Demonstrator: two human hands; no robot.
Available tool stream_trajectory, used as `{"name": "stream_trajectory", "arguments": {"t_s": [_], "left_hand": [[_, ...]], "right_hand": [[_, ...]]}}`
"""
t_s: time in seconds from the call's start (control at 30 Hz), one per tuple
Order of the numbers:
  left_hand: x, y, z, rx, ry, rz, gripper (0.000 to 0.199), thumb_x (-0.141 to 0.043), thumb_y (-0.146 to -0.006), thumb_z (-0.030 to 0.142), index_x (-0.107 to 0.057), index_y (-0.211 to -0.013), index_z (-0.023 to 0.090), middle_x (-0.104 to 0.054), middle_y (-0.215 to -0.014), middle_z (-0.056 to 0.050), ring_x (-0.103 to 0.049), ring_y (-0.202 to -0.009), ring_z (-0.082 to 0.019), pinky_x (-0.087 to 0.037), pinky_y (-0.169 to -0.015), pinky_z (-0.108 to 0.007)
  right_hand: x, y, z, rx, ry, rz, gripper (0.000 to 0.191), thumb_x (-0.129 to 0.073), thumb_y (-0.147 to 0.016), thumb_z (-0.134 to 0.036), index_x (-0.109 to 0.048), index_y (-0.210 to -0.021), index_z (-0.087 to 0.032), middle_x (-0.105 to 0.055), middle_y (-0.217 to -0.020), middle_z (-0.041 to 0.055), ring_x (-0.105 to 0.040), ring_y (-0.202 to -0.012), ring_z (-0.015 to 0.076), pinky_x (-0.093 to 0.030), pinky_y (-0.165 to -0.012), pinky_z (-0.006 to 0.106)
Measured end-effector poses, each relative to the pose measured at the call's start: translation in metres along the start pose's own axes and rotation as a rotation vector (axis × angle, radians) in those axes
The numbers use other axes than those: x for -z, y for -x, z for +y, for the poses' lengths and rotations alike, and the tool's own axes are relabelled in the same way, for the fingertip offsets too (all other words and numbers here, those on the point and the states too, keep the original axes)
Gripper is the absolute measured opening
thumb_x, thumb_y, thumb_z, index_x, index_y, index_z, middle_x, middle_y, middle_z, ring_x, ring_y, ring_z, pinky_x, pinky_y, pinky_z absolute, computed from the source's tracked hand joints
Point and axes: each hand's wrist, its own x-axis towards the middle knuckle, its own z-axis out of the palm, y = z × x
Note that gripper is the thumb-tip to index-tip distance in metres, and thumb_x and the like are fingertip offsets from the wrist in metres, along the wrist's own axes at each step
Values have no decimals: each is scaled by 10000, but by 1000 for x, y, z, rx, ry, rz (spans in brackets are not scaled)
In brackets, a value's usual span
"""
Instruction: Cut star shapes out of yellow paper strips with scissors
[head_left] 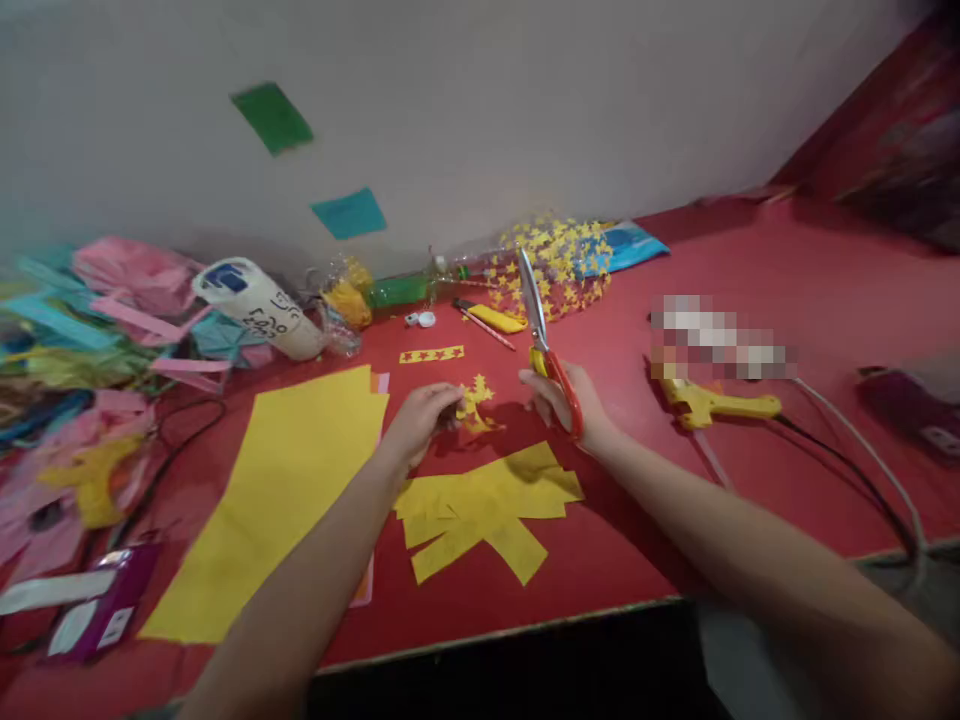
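Note:
My left hand (427, 415) pinches a small yellow paper cutout (476, 405) with star shapes along its edge. To its right, my right hand (562, 400) holds red-handled scissors (534, 300), their blades pointing up and away from the cutout. Several yellow paper strips (480, 510) lie overlapping on the red table below my hands. Beyond them rests a yellow strip with red star shapes (432, 355). A large yellow sheet (300, 480) lies to the left, partly behind my left forearm.
Yellow glue guns lie at right (705, 403) and left (94, 480), with cables. Colored paper pieces (135, 280) and a marked white container (259, 310) crowd the left. Near the wall are a yellow cutter (497, 318), pencil (491, 332) and clear wrap with yellow stars (562, 265).

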Motion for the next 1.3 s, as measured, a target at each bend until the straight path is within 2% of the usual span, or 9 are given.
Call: {"name": "stream_trajectory", "arguments": {"t_s": [0.17,0.4,0.57,0.7,0.8,0.93,1.07,1.2,1.3], "left_hand": [[-4,-20,2,42,-154,83,298,-669,-647,442,-582,-560,171,-539,-518,16,-425,-463,-81,-318,-464,-214],[3,-35,7,156,-223,-5,111,-586,-560,228,-656,-535,145,-572,-454,-28,-456,-428,-97,-308,-439,-223],[5,-38,8,209,-273,-31,122,-611,-610,215,-641,-511,149,-548,-422,-27,-456,-404,-98,-290,-411,-217],[16,-35,21,236,-272,-72,141,-632,-600,253,-639,-510,145,-576,-443,-37,-444,-390,-94,-290,-398,-217],[36,-39,34,130,-157,-37,164,-646,-582,303,-675,-626,148,-671,-594,-55,-536,-494,-111,-385,-469,-223],[65,-56,35,-149,-47,187,232,-653,-576,360,-659,-713,173,-681,-709,-35,-602,-626,-131,-471,-587,-244],[85,-72,21,-117,-165,201,250,-712,-547,306,-696,-758,174,-676,-796,-34,-577,-596,-129,-481,-583,-274],[98,-70,16,-246,-597,214,278,-677,-635,283,-732,-890,185,-589,-1304,-116,-646,-844,-198,-548,-794,-381],[103,-63,16,-456,-1021,35,275,-594,-767,265,-721,-1002,202,-547,-1381,-127,-592,-1146,-287,-477,-1023,-479]], "right_hand": [[0,-4,4,-39,-44,-5,464,-749,-684,-584,-438,-626,-244,-394,-325,-107,-378,-299,83,-502,-505,273],[-2,-6,12,-68,-75,-16,457,-762,-700,-556,-437,-627,-242,-396,-327,-109,-375,-289,80,-475,-462,259],[-1,-8,17,-75,-77,4,462,-770,-693,-552,-440,-610,-240,-401,-324,-105,-379,-290,77,-478,-466,253],[1,-11,21,-82,-88,13,465,-751,-704,-558,-429,-589,-243,-392,-317,-102,-380,-289,80,-498,-484,263],[2,-12,25,-83,-91,3,459,-718,-744,-535,-409,-564,-247,-373,-314,-96,-387,-291,84,-494,-481,262],[4,-12,28,-61,-131,-7,468,-689,-785,-504,-382,-539,-249,-373,-321,-93,-387,-295,80,-515,-516,265],[6,-13,28,-56,-138,-28,488,-676,-802,-495,-386,-500,-246,-379,-331,-88,-385,-290,79,-534,-539,279],[8,-14,29,-62,-137,-37,523,-670,-810,-516,-384,-464,-248,-368,-318,-82,-372,-280,83,-536,-525,289],[8,-13,30,-75,-138,-33,520,-655,-823,-503,-403,-450,-244,-365,-316,-78,-364,-277,81,-532,-513,289]]}}
